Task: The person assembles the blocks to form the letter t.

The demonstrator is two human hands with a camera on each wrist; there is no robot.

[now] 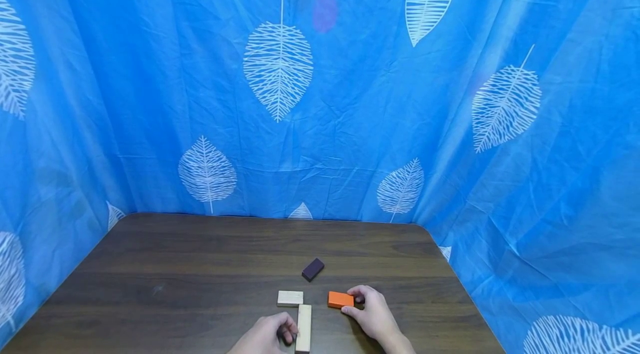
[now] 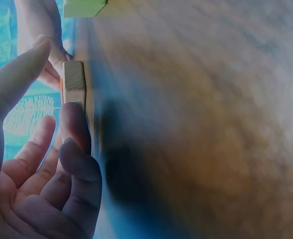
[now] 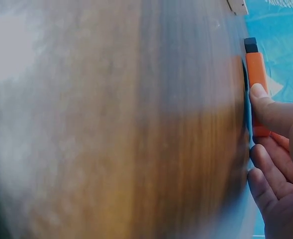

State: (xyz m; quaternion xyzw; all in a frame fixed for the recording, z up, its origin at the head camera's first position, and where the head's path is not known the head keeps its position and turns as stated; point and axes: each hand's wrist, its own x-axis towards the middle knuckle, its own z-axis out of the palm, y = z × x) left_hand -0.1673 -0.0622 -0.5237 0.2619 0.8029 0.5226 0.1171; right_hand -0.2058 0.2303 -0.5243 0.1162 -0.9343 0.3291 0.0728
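Observation:
My right hand (image 1: 376, 318) pinches an orange block (image 1: 340, 299) lying on the table, thumb on the near side and fingers at the far side of its right end. In the right wrist view the thumb (image 3: 268, 107) presses along the orange block (image 3: 256, 69). My left hand (image 1: 265, 335) is beside a long pale wooden block (image 1: 304, 327), its fingertips right at the block's left side. The left wrist view shows the thumb spread away from loosely bent fingers, near a pale block end (image 2: 74, 82). A short pale block (image 1: 290, 298) lies at the long block's far end.
A dark block (image 1: 313, 269) lies slanted farther back on the brown wooden table (image 1: 200, 265). Blue curtains (image 1: 350, 120) with white leaf prints hang behind the table and at both sides.

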